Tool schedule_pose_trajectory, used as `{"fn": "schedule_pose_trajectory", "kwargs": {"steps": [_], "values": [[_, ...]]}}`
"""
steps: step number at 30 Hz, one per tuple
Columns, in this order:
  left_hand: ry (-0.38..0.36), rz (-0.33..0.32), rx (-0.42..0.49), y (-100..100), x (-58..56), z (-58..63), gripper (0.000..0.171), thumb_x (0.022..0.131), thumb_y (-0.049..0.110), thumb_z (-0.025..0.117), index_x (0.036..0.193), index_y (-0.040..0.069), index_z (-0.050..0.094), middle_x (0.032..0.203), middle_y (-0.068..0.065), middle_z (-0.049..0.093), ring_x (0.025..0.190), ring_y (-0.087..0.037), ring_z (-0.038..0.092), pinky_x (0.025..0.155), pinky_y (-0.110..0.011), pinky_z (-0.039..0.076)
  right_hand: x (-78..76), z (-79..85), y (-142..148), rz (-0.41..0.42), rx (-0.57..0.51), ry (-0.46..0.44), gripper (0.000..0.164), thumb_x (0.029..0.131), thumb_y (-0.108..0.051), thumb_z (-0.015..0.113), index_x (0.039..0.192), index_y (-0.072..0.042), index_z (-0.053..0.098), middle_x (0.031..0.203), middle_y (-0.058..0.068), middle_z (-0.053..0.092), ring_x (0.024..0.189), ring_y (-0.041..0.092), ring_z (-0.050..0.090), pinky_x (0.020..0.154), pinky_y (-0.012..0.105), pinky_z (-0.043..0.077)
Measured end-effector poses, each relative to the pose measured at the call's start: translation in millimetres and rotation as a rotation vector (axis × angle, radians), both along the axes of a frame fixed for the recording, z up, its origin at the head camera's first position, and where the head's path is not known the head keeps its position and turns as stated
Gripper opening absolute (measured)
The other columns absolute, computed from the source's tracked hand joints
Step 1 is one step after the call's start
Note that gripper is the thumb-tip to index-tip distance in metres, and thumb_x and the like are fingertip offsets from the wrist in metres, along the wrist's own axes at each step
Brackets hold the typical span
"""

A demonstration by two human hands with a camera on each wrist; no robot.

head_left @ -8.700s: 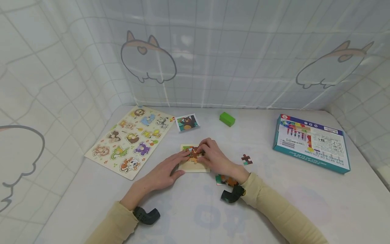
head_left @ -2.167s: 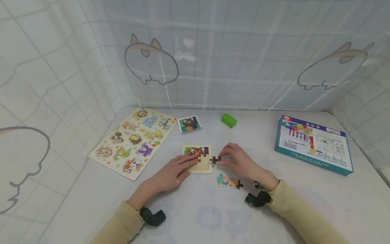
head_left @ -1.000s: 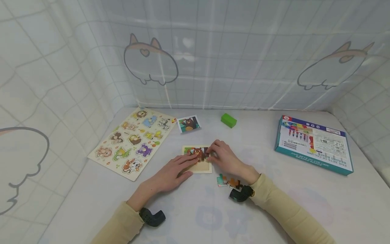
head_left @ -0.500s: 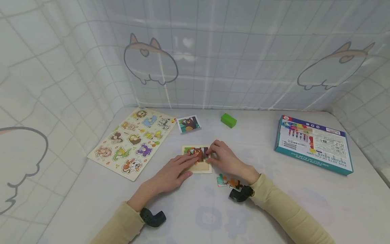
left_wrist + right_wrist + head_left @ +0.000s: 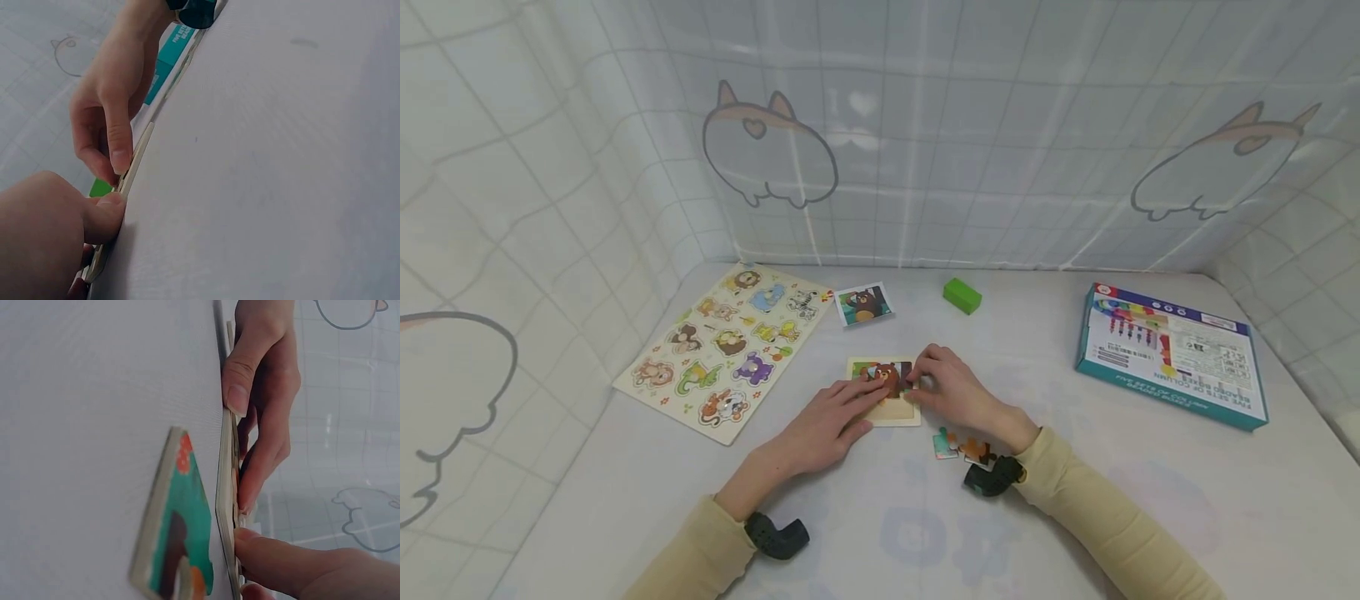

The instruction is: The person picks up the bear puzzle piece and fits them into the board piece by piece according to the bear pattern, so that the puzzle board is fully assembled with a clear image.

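Note:
A small wooden jigsaw tray (image 5: 891,412) lies on the table, its upper part filled with a bear picture (image 5: 886,377) and its lower part showing bare wood. My left hand (image 5: 820,423) rests on the tray's left side, fingers stretched over the picture, thumb near the front edge. At the tray's right side my right hand (image 5: 958,392) pinches a dark puzzle piece (image 5: 907,387), largely hidden by thumb and fingertips. Loose puzzle pieces (image 5: 946,443) lie just below the right hand; in the right wrist view one green-and-brown piece (image 5: 187,512) shows close up.
An animal peg board (image 5: 726,354) lies at the left. Behind the tray are a bear picture card (image 5: 864,305) and a green block (image 5: 962,296). A teal-edged bead game box (image 5: 1172,354) lies at the right. A patterned curtain (image 5: 985,167) hangs behind the table.
The brown piece that lay right of the tray was taken up by my right hand and brought left onto the tray's right side. My left hand stays on the tray.

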State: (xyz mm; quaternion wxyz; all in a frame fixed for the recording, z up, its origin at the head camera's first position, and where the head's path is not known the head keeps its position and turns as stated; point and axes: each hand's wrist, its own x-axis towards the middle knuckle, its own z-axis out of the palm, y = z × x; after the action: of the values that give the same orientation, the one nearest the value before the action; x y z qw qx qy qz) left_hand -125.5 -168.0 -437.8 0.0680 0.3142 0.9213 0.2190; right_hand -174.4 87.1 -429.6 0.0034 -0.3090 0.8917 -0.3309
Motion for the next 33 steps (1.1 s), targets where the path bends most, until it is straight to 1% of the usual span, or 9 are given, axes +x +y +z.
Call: {"fn": "schedule_pose_trajectory", "kwargs": {"steps": [2, 4, 7, 9, 12, 15, 22, 29, 33], "values": [[0.006, -0.001, -0.002, 0.3, 0.0, 0.4, 0.052, 0.105, 0.029, 0.051, 0.155, 0.021, 0.039, 0.16, 0.003, 0.036, 0.149, -0.026, 0.029, 0.121, -0.051, 0.031, 0.0, 0.2, -0.1, -0.006, -0.002, -0.006, 0.013, 0.089, -0.02, 0.077, 0.093, -0.009, 0.071, 0.103, 0.002, 0.058, 0.098, 0.02, 0.052, 0.083, 0.036, 0.05], [0.032, -0.005, -0.018, 1.0, 0.0, 0.4, 0.052, 0.104, 0.028, 0.052, 0.154, 0.021, 0.04, 0.159, 0.004, 0.037, 0.149, -0.025, 0.03, 0.121, -0.049, 0.03, 0.1, 0.5, -0.1, -0.011, -0.004, -0.009, 0.012, 0.088, -0.02, 0.078, 0.09, -0.01, 0.071, 0.102, 0.002, 0.058, 0.096, 0.02, 0.052, 0.081, 0.035, 0.049], [0.079, -0.019, -0.051, 3.0, 0.1, 0.4, 0.052, 0.104, 0.026, 0.052, 0.154, 0.018, 0.041, 0.159, 0.004, 0.038, 0.149, -0.023, 0.03, 0.124, -0.046, 0.026, 0.3, 0.9, -0.2, -0.02, -0.01, -0.015, 0.011, 0.087, -0.02, 0.078, 0.087, -0.012, 0.072, 0.101, 0.002, 0.059, 0.095, 0.019, 0.052, 0.079, 0.033, 0.049], [0.089, -0.026, -0.063, 4.7, 0.2, 0.7, 0.052, 0.104, 0.025, 0.052, 0.154, 0.017, 0.04, 0.159, 0.003, 0.038, 0.15, -0.022, 0.029, 0.125, -0.043, 0.024, 0.5, 1.1, -0.3, -0.029, -0.013, -0.019, 0.011, 0.087, -0.02, 0.079, 0.087, -0.011, 0.073, 0.101, 0.002, 0.059, 0.095, 0.019, 0.053, 0.079, 0.033, 0.049], [0.05, -0.024, -0.049, 6.4, 0.3, 1.6, 0.052, 0.104, 0.022, 0.052, 0.154, 0.017, 0.039, 0.161, 0.002, 0.035, 0.151, -0.02, 0.028, 0.124, -0.041, 0.026, 0.4, 1.3, -0.8, -0.039, -0.021, -0.033, 0.011, 0.086, -0.02, 0.08, 0.088, -0.01, 0.075, 0.099, 0.001, 0.059, 0.094, 0.018, 0.053, 0.079, 0.032, 0.048], [0.015, -0.017, -0.044, 6.8, -0.2, 1.8, 0.053, 0.104, 0.021, 0.052, 0.155, 0.02, 0.038, 0.162, 0.003, 0.032, 0.151, -0.02, 0.029, 0.123, -0.042, 0.03, 0.2, 1.6, -1.3, -0.044, -0.032, -0.039, 0.011, 0.085, -0.019, 0.08, 0.089, -0.009, 0.076, 0.098, 0.001, 0.059, 0.093, 0.018, 0.054, 0.078, 0.032, 0.048], [0.058, -0.061, -0.071, 8.1, -2.8, 3.5, 0.053, 0.104, 0.018, 0.051, 0.155, 0.02, 0.039, 0.161, 0.002, 0.035, 0.148, -0.027, 0.033, 0.122, -0.048, 0.03, -0.6, 2.0, -0.8, -0.036, -0.048, -0.035, 0.012, 0.085, -0.018, 0.081, 0.091, -0.008, 0.08, 0.097, 0.001, 0.06, 0.09, 0.017, 0.054, 0.076, 0.029, 0.047], [0.016, -0.048, -0.078, 9.3, -2.7, 4.7, 0.055, 0.104, 0.019, 0.052, 0.156, 0.021, 0.036, 0.163, 0.005, 0.031, 0.151, -0.019, 0.028, 0.123, -0.043, 0.03, -0.8, 0.9, -2.0, -0.04, -0.049, -0.016, 0.015, 0.083, -0.016, 0.082, 0.093, -0.004, 0.081, 0.095, 0.001, 0.06, 0.087, 0.015, 0.052, 0.073, 0.027, 0.045], [0.006, -0.058, -0.078, 9.8, -2.5, 4.4, 0.056, 0.104, 0.018, 0.05, 0.158, 0.02, 0.033, 0.164, 0.007, 0.028, 0.152, -0.017, 0.024, 0.123, -0.042, 0.029, -0.4, 0.5, -2.4, -0.045, -0.052, -0.018, 0.016, 0.083, -0.016, 0.082, 0.092, -0.003, 0.081, 0.095, 0.001, 0.059, 0.087, 0.015, 0.051, 0.073, 0.027, 0.044]]}}
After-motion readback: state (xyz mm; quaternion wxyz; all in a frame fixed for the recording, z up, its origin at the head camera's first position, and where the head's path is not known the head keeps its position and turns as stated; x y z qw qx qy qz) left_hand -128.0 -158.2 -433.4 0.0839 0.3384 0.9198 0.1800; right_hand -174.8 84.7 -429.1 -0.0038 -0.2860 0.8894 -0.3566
